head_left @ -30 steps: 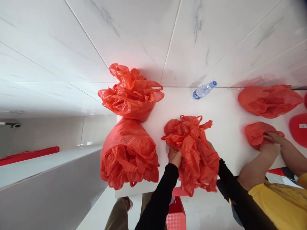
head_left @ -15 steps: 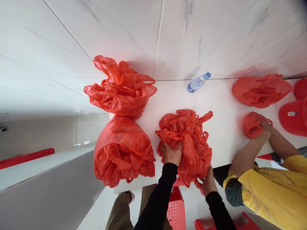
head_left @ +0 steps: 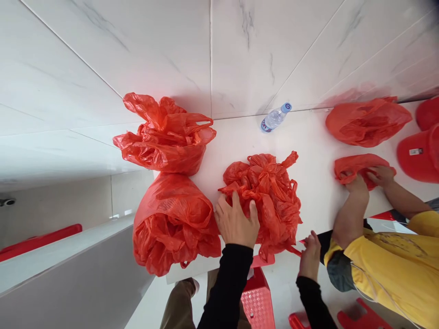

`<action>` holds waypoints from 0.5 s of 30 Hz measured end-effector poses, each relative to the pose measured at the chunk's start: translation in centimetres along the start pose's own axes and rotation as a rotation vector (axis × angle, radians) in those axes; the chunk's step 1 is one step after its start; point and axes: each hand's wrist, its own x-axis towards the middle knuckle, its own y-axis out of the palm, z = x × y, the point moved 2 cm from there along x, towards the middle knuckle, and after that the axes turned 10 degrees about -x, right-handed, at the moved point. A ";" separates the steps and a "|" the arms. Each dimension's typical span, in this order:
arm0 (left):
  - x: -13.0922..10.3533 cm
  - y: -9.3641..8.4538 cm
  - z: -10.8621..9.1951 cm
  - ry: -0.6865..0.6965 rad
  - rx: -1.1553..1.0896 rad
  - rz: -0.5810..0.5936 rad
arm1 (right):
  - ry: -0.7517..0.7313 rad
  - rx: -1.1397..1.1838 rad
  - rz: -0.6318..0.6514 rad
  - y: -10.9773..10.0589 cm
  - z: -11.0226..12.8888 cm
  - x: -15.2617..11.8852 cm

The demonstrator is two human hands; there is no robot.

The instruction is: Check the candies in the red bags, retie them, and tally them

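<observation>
A heap of crumpled red plastic bags [head_left: 274,196] lies on the white table in front of me. My left hand [head_left: 238,221] is at the heap's left edge, fingers spread and thumb apart, with the fingertips over the plastic. Just right of the heap's near corner is my right hand [head_left: 309,256], its fingers close together. A thin red strip of a bag stretches from the heap to this hand and seems pinched there; the grip itself is partly hidden. To the left sits a full red bag [head_left: 174,219] stuffed with more bags.
Another filled red bag [head_left: 168,141] leans near the wall. A water bottle [head_left: 276,118] lies by the wall. At right, a person in a yellow shirt [head_left: 394,265] handles a red bag [head_left: 363,161]. Beyond are a red bag [head_left: 368,121] and red stools [head_left: 420,157].
My left hand has drawn back from inside the heap and spread its fingers. My right hand has moved right, away from the heap. The other person's bag has been spread wider.
</observation>
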 end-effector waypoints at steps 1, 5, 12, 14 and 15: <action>1.1 0.3 -0.1 0.045 -0.009 -0.030 | 0.003 0.029 -0.019 0.3 -0.5 -0.7; 6.2 2.3 1.0 0.195 -0.099 -0.112 | -0.087 0.179 -0.077 3.4 -0.5 0.4; 10.7 4.4 5.2 0.325 -0.315 -0.058 | -0.436 0.458 0.024 7.8 6.4 13.8; 11.2 4.5 5.6 0.330 -0.370 0.019 | -0.527 0.514 0.109 9.1 9.2 16.4; 11.5 4.7 5.6 0.333 -0.395 0.048 | -0.598 0.572 0.171 9.8 10.7 17.1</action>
